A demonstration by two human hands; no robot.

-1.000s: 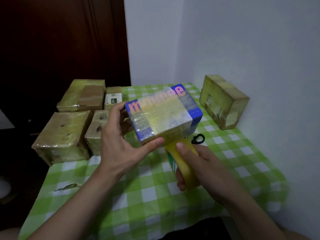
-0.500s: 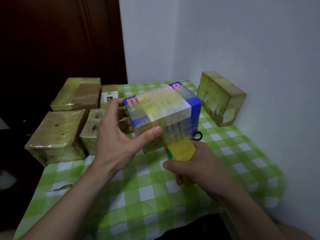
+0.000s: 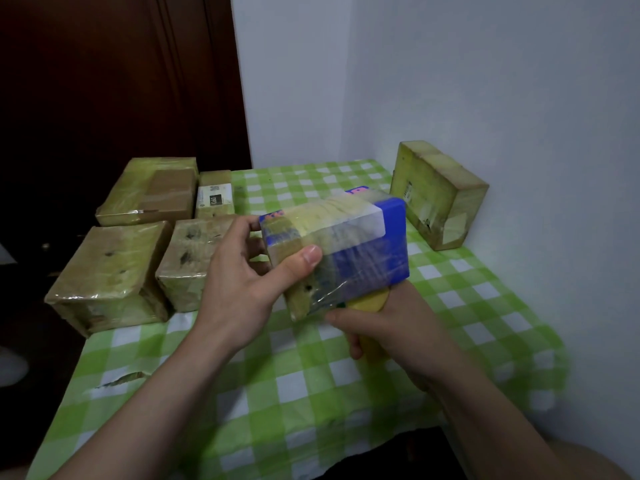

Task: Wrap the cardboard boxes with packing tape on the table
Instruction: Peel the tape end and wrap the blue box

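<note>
left hand (image 3: 239,285) grips blue box (image 3: 341,244) | right hand (image 3: 391,327) grips tape roll (image 3: 369,301) | risk: slack tape wrinkles, centre frame

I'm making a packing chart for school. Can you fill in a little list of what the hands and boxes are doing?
left grip: holds the blue box's left end, thumb on the near face
right grip: holds the yellow tape roll under the box
blue box: lifted, tilted, partly taped
left boxes: four, taped
wall box: taped, beside the wall
table: green checked cloth
</note>
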